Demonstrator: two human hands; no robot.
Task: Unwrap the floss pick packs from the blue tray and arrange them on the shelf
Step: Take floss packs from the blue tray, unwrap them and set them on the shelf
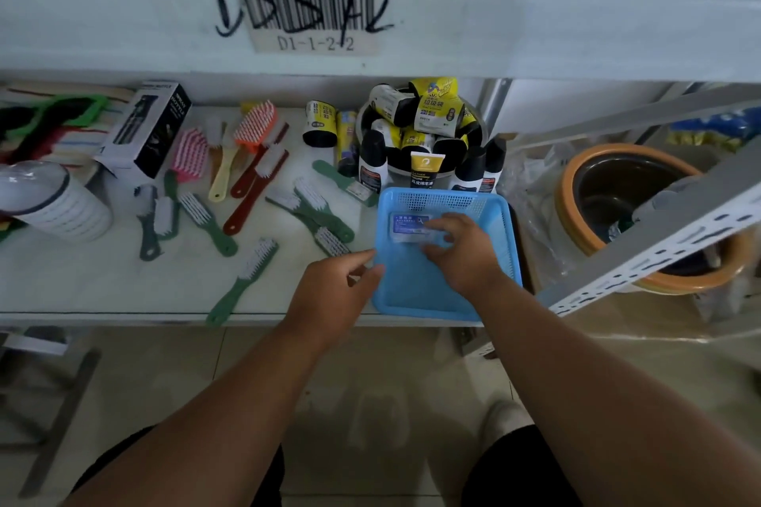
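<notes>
Looking down at the white shelf (123, 292), we are seeing a blue tray (416, 300) sitting at its front edge, toward four o'clock of the shelf top. We are finding one floss pick pack (405, 227), still in clear wrap with a blue label, lying in the far half of the tray, toward twelve o'clock of its floor. Our right hand (461, 249) is reaching into the tray, its fingers spread over the pack's near right corner and touching it; we cannot tell whether they are actually gripping it. Our left hand (329, 296) is resting at the tray's nine o'clock rim, thumb and forefinger pinched on that edge. Scattered at nine and ten o'clock of the tray, green brushes (317, 210) are lying loose on the shelf, with red-handled ones (255, 193) farther left. At twelve o'clock behind the tray, a bowl of yellow-labelled rolls (424, 115) is standing, and a yellow-capped tube (422, 171) is leaning just beyond the tray's far rim.
</notes>
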